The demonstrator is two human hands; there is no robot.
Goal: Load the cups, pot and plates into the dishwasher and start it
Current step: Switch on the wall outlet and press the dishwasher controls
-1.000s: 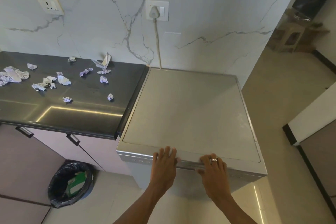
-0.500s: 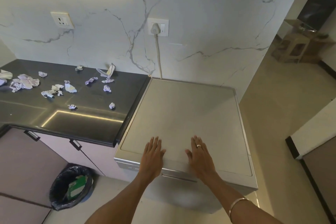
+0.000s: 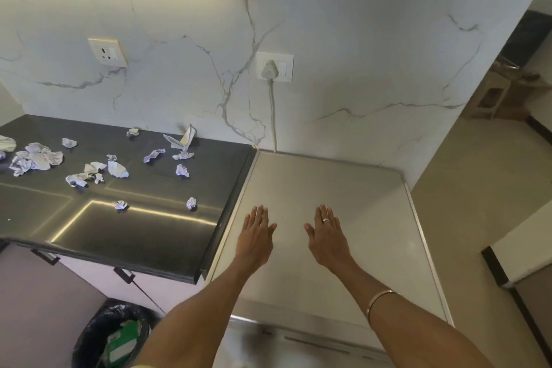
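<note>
The silver dishwasher (image 3: 364, 188) stands against the marble wall, right of the dark counter, with its door closed. My left hand (image 3: 255, 237) and my right hand (image 3: 327, 237) are stretched out flat over the middle of its top panel, palms down, fingers extended, holding nothing. A ring is on my right hand and a bangle on that wrist. No cups, pot or plates are in view.
Several crumpled paper scraps (image 3: 89, 167) litter the dark counter (image 3: 134, 227) to the left. A lined bin (image 3: 113, 334) sits on the floor below it. The dishwasher's plug (image 3: 270, 69) is in a wall socket. Open floor lies to the right.
Both hands left the dishwasher's front edge and moved forward over the middle of its top. The view tilted upward, showing more wall and an upper cabinet.
</note>
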